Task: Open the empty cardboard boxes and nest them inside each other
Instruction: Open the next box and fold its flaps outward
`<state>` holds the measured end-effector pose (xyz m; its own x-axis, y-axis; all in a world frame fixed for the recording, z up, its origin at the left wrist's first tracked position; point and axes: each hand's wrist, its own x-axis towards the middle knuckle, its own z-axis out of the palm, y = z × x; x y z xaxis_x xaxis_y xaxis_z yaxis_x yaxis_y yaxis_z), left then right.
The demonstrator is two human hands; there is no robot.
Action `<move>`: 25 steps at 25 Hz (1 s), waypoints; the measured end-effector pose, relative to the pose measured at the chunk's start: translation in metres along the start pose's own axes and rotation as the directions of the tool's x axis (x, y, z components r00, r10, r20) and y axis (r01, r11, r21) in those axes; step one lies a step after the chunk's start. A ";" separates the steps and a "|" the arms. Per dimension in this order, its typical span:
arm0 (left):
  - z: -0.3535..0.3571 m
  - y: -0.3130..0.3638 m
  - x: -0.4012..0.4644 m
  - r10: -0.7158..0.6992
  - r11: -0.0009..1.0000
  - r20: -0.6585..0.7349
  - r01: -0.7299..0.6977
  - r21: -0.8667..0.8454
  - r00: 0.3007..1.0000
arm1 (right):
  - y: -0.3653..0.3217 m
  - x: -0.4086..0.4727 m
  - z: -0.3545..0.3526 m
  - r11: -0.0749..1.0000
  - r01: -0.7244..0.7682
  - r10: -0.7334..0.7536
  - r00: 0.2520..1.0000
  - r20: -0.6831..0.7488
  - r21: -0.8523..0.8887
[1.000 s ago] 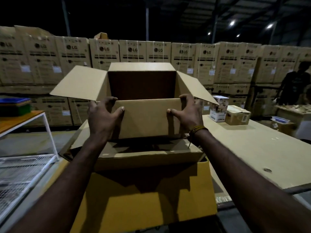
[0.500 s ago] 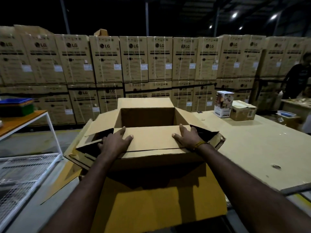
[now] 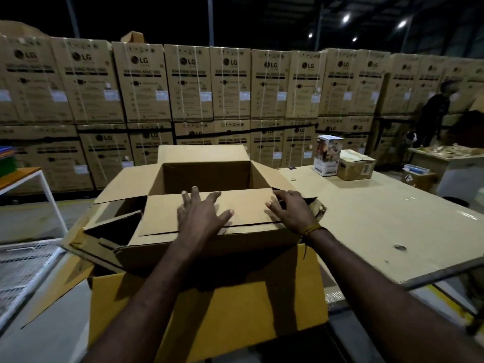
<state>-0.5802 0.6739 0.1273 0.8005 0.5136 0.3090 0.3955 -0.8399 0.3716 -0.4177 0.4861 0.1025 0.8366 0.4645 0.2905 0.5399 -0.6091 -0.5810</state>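
Observation:
An open brown inner box (image 3: 207,176) sits down inside a larger outer box (image 3: 167,254), whose yellowish front flap (image 3: 235,307) hangs toward me. The inner box's flaps are spread outward and its inside is dark and empty. My left hand (image 3: 201,218) lies flat with spread fingers on the near flap of the inner box. My right hand (image 3: 292,209) rests with straight fingers on that flap's right end, by the torn right corner. A dark gap between the two boxes shows at the left.
A cardboard-covered table (image 3: 379,226) stretches to the right, carrying a printed carton (image 3: 327,155) and a small brown box (image 3: 355,165). A white wire rack (image 3: 23,263) stands at the left. Stacked LG cartons (image 3: 188,85) wall the back. A person (image 3: 434,111) stands far right.
The inner box went from held up above the outer box to lowered inside it. Both hands moved from gripping its near wall to lying flat on the near flap, the left sliding toward the middle.

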 end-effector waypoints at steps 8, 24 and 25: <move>0.081 0.126 -0.007 0.269 0.962 0.070 -0.265 -0.061 0.960 | 0.111 -0.045 -0.050 0.994 -0.048 0.028 0.981 -0.192 -0.103; 0.297 0.415 -0.027 0.323 0.944 0.242 -0.295 -0.145 0.915 | 0.419 -0.104 -0.209 0.944 -0.276 0.248 0.955 -0.164 -0.179; 0.309 0.428 -0.027 0.319 0.946 0.255 -0.291 -0.142 0.913 | 0.434 -0.107 -0.217 0.937 -0.288 0.260 0.953 -0.154 -0.198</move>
<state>-0.2937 0.2465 0.0072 0.9717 0.1562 0.1772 0.0774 -0.9192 0.3861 -0.2530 0.0330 -0.0156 0.9522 0.1856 0.2428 0.2838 -0.8317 -0.4772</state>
